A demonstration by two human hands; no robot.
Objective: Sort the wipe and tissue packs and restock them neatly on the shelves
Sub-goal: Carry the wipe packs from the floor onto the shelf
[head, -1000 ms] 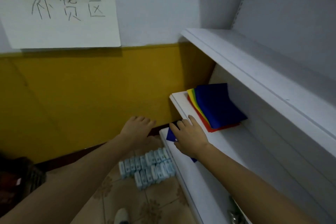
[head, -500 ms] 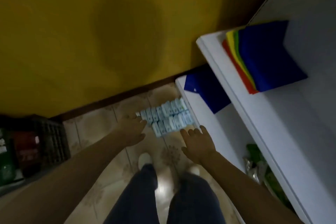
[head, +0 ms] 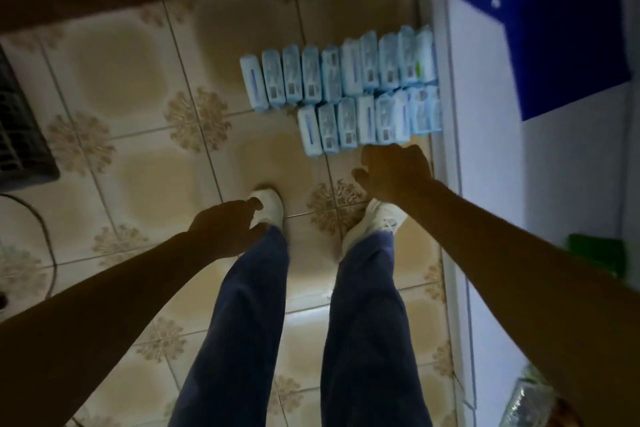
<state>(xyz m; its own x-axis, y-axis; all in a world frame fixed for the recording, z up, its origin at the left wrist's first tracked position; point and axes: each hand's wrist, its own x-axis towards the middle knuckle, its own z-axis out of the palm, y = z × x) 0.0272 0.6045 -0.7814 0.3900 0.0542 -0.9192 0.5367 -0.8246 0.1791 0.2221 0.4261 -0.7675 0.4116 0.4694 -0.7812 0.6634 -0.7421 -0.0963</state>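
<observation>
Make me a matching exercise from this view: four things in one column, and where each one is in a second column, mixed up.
Things:
1. light blue packs
2. dark blue sheet
3. black crate
4. right hand

Places:
A. at the left edge of the view
B. on the white shelf
C. just short of the nearer row of packs
D. in two rows on the floor tiles

Pairs: 1-D, 2-B, 3-A, 4-C

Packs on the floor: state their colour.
The packs are light blue with paler label patches; the head view, the only one, shows them best.
</observation>
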